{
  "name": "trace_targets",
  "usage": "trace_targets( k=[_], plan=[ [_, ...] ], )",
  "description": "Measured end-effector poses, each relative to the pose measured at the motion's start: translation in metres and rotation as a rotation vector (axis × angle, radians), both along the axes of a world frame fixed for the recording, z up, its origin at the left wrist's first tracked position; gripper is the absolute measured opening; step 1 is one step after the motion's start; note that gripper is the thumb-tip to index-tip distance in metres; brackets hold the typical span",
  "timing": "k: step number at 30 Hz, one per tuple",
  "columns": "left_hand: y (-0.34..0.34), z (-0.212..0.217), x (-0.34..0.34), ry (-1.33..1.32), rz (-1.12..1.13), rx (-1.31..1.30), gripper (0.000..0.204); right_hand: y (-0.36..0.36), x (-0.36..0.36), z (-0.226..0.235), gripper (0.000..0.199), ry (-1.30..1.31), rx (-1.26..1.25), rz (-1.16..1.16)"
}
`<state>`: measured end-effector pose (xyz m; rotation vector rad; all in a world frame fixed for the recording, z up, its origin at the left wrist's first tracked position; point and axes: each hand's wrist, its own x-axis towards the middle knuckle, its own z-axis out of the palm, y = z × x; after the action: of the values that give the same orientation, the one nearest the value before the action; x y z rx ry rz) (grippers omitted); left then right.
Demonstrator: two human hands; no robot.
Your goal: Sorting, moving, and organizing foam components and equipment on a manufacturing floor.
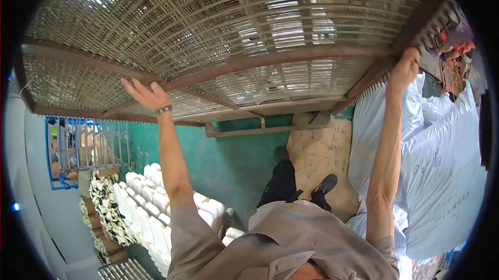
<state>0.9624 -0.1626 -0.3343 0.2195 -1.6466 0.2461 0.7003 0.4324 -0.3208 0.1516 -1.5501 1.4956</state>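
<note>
A tall wire-mesh cage (291,57) with a brown metal frame fills the upper part of the head view, in front of me. My left hand (147,94) lies with its fingers spread against the cage's lower horizontal bar, at the left of the middle; a bracelet circles that wrist. At the right, my right hand (404,69) is closed round the cage's corner post. Both arms reach forward and are raised. Pale shapes show through the mesh, but I cannot make out what they are.
White plastic jugs (150,197) are stacked at the left, beside a heap of black-and-white pieces (110,204). A blue-framed cart (62,177) stands farther left. Large pale sacks (442,176) crowd my right side. Flattened cardboard (319,150) lies on the green floor (234,165) by my feet.
</note>
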Motion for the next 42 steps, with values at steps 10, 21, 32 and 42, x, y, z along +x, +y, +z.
trace_targets(
  k=[10,21,32,42],
  plan=[
    [-0.044,-0.013,-0.034,0.060,-0.074,-0.101,0.063,-0.037,-0.010,0.006,0.075,-0.068,-0.081,-0.166],
    [-0.087,-0.010,-0.048,-0.092,0.005,0.068,0.067,-0.093,-0.044,-0.014,0.053,-0.096,-0.021,-0.023],
    [-0.157,-0.008,-0.079,-0.169,-0.051,0.056,0.066,-0.160,-0.091,-0.012,0.062,0.049,0.093,-0.150],
    [-0.175,-0.008,-0.097,-0.110,-0.156,-0.007,0.065,-0.186,-0.107,-0.011,0.066,-0.013,0.170,-0.406]
  ],
)
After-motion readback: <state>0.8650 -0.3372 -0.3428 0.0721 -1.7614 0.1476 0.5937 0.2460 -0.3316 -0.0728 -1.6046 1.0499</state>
